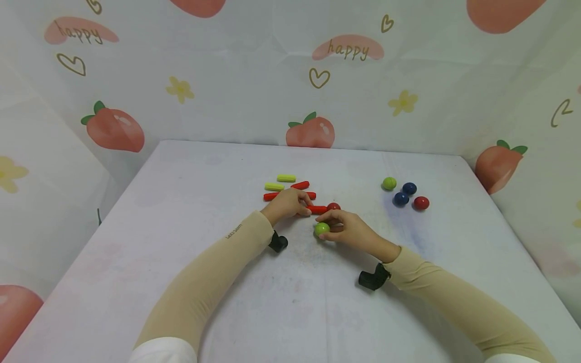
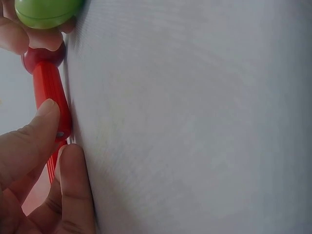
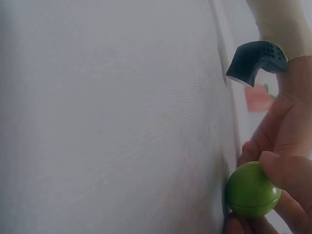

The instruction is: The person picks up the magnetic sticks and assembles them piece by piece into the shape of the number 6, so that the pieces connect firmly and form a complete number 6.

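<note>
Free room: white cloth-covered counter [image 1: 181,242], bare at left and along the near edge. Obstacles: cluster of short red and yellow-green ribbed sticks [image 1: 288,187] behind the hands; four small glossy balls [image 1: 405,193] grouped at right; printed fabric walls [image 1: 254,91] on three sides.

The head camera looks forward and down over the whole table [image 1: 181,212] from above the arms. Each wrist camera sits low and very near, skimming the cloth sideways. The left wrist and right wrist views share the green ball [image 2: 46,12] [image 3: 252,190], also seen from overhead [image 1: 322,229].
</note>
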`<state>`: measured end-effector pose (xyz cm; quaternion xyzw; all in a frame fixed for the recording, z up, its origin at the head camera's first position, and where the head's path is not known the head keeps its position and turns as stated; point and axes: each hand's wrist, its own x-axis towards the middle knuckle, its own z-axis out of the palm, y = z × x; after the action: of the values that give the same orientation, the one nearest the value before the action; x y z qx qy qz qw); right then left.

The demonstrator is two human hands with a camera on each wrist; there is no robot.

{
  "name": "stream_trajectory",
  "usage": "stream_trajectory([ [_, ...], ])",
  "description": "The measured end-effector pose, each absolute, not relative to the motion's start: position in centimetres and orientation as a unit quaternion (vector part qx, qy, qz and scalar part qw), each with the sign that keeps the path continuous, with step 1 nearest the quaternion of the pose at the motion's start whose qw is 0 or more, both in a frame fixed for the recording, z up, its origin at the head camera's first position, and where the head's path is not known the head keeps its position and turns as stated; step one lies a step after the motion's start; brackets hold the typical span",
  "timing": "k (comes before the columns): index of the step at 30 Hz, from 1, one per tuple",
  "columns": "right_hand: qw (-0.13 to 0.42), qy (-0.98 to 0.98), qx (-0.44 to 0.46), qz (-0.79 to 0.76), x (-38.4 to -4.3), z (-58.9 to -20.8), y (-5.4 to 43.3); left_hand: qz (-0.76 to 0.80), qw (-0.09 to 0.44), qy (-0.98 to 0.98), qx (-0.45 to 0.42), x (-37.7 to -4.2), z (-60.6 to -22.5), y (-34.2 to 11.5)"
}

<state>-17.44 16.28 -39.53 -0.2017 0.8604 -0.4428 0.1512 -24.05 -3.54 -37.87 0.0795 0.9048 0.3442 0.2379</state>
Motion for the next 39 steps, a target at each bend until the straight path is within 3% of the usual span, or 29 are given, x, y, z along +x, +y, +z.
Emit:
stream_trajectory([
  [16, 0.17, 0.859, -0.193, -0.442, -17.7, -38.0, 16.7, 0.347, 0.236, 0.904, 0.082, -23.9, -37.7, -3.6],
  [26, 0.108, 0.867, -0.171, -0.455, -19.5, -35.9, 18.7, 0.34, 0.233, 0.907, 0.09, -24.0, -37.8, -3.6],
  [31, 0.093, 0.859, -0.15, -0.481, -20.7, -36.9, 19.4, 0.339, 0.23, 0.908, 0.091, -24.1, -37.9, -3.6],
  [39, 0.122, 0.863, -0.127, -0.474, -21.7, -39.6, 19.5, 0.335, 0.229, 0.908, 0.099, -24.1, -38.0, -3.7],
])
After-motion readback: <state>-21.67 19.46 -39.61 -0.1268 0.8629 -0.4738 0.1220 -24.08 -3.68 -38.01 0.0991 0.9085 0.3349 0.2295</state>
